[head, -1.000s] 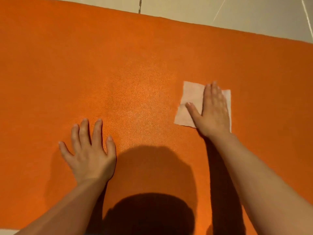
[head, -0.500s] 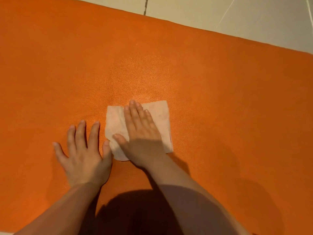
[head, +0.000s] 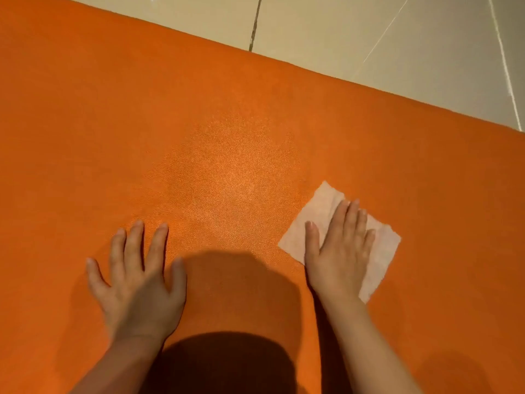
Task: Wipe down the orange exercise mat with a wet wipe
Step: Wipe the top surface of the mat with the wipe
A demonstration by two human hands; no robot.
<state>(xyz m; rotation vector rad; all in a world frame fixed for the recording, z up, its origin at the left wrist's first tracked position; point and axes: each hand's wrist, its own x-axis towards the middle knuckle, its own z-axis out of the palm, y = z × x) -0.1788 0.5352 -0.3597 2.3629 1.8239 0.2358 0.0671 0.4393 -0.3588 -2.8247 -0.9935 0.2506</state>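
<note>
The orange exercise mat (head: 199, 123) fills most of the view, with a shiny damp patch in its middle. A pale square wet wipe (head: 318, 211) lies flat on the mat at the right. My right hand (head: 341, 248) presses flat on the wipe with straight fingers and covers its middle. My left hand (head: 136, 277) rests flat on the bare mat at the lower left, fingers spread and holding nothing.
Beige floor tiles (head: 369, 32) with dark grout lines run beyond the mat's far edge at the top right. My shadow falls on the mat between my forearms at the bottom.
My right hand slid the wipe left until it was beside my left hand, then back to the right. My left hand stayed planted on the mat.
</note>
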